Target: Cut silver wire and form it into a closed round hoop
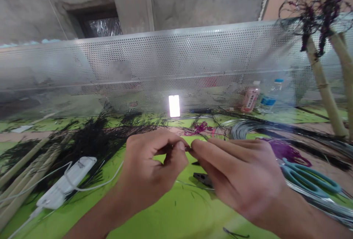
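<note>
Over the middle of the green table (154, 215), my left hand (154, 161) is closed, thumb pinched against the forefinger. My right hand (239, 172) meets it fingertip to fingertip, its fingers bent together. Something dark and very thin shows where the fingertips meet, too small to name. Beneath my right hand lie pliers (203, 179), jaws showing and handles hidden. Just right of that hand are blue-handled scissors (311, 178), partly covered by it, beside purple thread (288, 150).
A white power strip (68, 184) with cords lies left, near bamboo poles (30, 172) and black wiry bundles (93, 136). Coiled wire (245, 128) sits at right. Behind stand a lit phone (174, 106), two bottles (250, 97) and a perforated metal screen (165, 59).
</note>
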Tool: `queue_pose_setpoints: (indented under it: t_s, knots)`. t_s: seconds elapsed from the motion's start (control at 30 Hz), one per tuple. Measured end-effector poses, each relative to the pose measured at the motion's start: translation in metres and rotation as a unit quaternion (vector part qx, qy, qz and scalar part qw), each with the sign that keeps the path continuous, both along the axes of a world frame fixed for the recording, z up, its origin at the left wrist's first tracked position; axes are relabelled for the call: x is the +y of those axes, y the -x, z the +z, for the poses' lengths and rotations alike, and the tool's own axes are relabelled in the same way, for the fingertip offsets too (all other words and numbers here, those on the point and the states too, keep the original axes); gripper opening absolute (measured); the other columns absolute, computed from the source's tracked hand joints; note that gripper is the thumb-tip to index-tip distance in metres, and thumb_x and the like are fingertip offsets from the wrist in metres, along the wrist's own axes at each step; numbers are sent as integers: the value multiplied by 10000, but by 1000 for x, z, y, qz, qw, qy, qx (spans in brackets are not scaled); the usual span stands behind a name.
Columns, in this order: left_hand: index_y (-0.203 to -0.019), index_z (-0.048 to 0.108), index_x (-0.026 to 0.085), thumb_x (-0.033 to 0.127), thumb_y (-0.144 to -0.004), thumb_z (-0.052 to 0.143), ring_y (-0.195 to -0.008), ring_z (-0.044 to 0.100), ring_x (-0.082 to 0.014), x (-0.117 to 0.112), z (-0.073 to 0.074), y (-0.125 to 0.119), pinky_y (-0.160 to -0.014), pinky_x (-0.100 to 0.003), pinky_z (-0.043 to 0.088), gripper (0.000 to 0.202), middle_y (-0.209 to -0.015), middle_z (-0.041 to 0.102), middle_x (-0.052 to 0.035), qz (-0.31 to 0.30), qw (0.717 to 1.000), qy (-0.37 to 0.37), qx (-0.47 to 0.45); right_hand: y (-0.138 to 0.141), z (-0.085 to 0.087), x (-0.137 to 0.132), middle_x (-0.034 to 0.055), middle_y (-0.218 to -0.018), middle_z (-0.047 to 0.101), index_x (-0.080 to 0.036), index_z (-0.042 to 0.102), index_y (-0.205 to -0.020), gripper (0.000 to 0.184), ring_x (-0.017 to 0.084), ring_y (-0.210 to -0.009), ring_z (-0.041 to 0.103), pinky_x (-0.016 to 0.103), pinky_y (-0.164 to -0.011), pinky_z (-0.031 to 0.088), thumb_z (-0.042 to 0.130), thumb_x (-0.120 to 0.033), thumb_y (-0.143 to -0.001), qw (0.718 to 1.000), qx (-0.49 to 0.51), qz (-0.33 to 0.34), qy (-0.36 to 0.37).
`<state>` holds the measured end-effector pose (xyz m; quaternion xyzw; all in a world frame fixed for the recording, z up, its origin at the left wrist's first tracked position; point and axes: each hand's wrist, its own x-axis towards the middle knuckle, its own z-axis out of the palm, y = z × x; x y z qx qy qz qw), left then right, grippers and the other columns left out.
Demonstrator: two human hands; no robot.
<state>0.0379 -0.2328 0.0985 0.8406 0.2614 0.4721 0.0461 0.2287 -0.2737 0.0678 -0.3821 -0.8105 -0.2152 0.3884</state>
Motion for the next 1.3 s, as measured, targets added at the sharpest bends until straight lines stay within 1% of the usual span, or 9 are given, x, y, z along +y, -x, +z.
queue_pose_setpoints:
  t_s: [0.13, 0.4, 0.63, 0.77, 0.9, 1.03, 1.17, 1.23, 1.3]
  knots:
    - [-811, 685, 211, 220, -959, 577, -533, 541, -71, 5, 4, 6, -444, -178, 422, 183, -652, 653, 48, -40, 996, 74, 35, -5, 5, 2, 23, -884, 744, -213, 656, -995, 147, 102, -606, 591, 287, -552, 367, 514, -177, -1005, 999, 23, 6, 44]
    - [-1010, 684, 172, 111, -833, 773, -834, 745, -125, 6, -4, 7, -819, -230, 622, 207, -929, 791, -10, 26, 955, -293, 28, -4, 23, -4, -30, -807, 727, -228, 638, -903, 141, 82, -632, 615, 230, -612, 428, 544, -216, -1007, 988, 109, 30, 103]
    - [-1279, 641, 104, 79, -935, 608, -1063, 726, -208, 15, -12, 23, -816, -307, 651, 347, -1204, 743, -111, -5, 925, -360, 121, -7, 20, -5, 1, -856, 749, -215, 657, -973, 127, 106, -683, 656, 259, -596, 413, 536, -224, -1010, 989, 98, 20, 107]
    - [-1207, 674, 92, 44, -862, 681, -957, 748, -199, 21, -15, 18, -819, -286, 633, 349, -1082, 772, -100, 8, 919, -379, 111, -7, 16, -4, 25, -954, 754, -217, 659, -1033, 145, 121, -741, 663, 274, -606, 398, 514, -226, -1020, 992, 73, 7, 104]
    - [-1065, 683, 149, 78, -913, 626, -832, 733, -146, 16, -9, 8, -760, -251, 599, 177, -944, 768, -46, 4, 960, -264, 93, -4, 12, 1, 19, -894, 738, -208, 666, -1013, 168, 107, -667, 624, 274, -572, 370, 498, -206, -1022, 994, 70, 18, 83]
    - [-975, 687, 186, 173, -957, 593, -714, 677, -108, 7, 1, 9, -612, -192, 542, 97, -820, 722, 0, -34, 997, -16, 73, -2, 10, 3, 5, -836, 712, -195, 663, -1027, 171, 100, -638, 595, 283, -558, 331, 492, -193, -1021, 995, 54, 22, 83]
    - [-913, 694, 199, 242, -987, 548, -514, 584, -71, 9, 6, 13, -446, -161, 464, 170, -682, 646, 38, -129, 959, 243, 64, -1, 11, 2, -6, -795, 684, -194, 667, -1013, 170, 96, -631, 564, 281, -562, 316, 498, -181, -1009, 993, 61, 34, 94]
    - [-913, 693, 205, 233, -990, 548, -505, 602, -67, 12, 6, 14, -468, -171, 492, 166, -707, 680, 41, -147, 959, 233, 68, -2, 14, 1, -25, -726, 647, -195, 669, -965, 164, 84, -592, 523, 266, -555, 317, 510, -198, -1006, 985, 95, 48, 133]
    - [-960, 699, 217, 224, -963, 607, -612, 685, -101, 14, 4, 14, -564, -211, 553, 92, -795, 743, 24, -88, 990, 74, 85, -2, 19, 1, -48, -650, 581, -196, 656, -900, 177, 74, -547, 455, 252, -530, 306, 517, -223, -1006, 973, 127, 56, 186]
